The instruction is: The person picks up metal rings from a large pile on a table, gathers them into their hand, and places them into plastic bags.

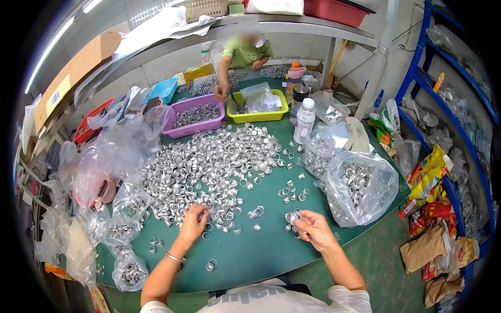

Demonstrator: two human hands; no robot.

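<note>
Table [261, 261], green-topped, bears a broad heap of silvery rings [209, 161], with a clear bag [380, 194] of more to its right and a purple basin [168, 122] behind it. The left hand [193, 221] is at the heap's near edge; whether its fingers grip anything, I cannot tell. The right hand [316, 229] has its fingers clamped on a few loose rings [294, 216].

Rings [209, 164] are plain silvery, counter [250, 263] is dark green, purple bin [175, 132] and yellow-green bin [258, 118] upper middle, shelf frame [418, 50] far right is bright blue.
</note>
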